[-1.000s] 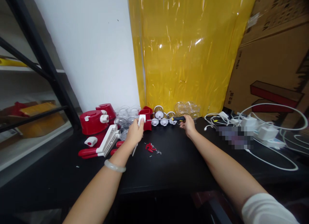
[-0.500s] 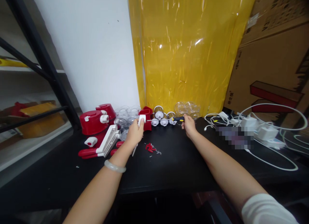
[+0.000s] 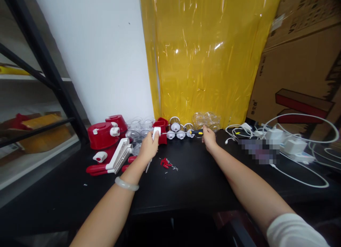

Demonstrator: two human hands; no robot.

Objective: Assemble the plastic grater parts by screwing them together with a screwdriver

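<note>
My left hand [image 3: 149, 148] is closed around a white plastic part [image 3: 156, 130], whose lower end shows as a thin strip below the fingers. In my right hand [image 3: 209, 139] is a screwdriver [image 3: 196, 132] with a black and yellow handle. Its long shaft lies level, pointing left, and the tip meets the white part near my left thumb; whether it sits on a screw is too small to see. Below, on the black table [image 3: 197, 183], lie small red pieces [image 3: 165, 163] and several loose screws [image 3: 175, 168].
Red housings [image 3: 100, 135] and white arms with red handles [image 3: 118, 156] crowd the left. Behind my hands stand grater drums [image 3: 175, 123], a red part [image 3: 161, 140] and clear plastic cups [image 3: 137, 123]. White cables and chargers [image 3: 295, 146] spread on the right, beside a cardboard box [image 3: 293, 73].
The screwdriver handle has turned slightly, and my right fingers have shifted a little on it. My left hand and the white part stay in place.
</note>
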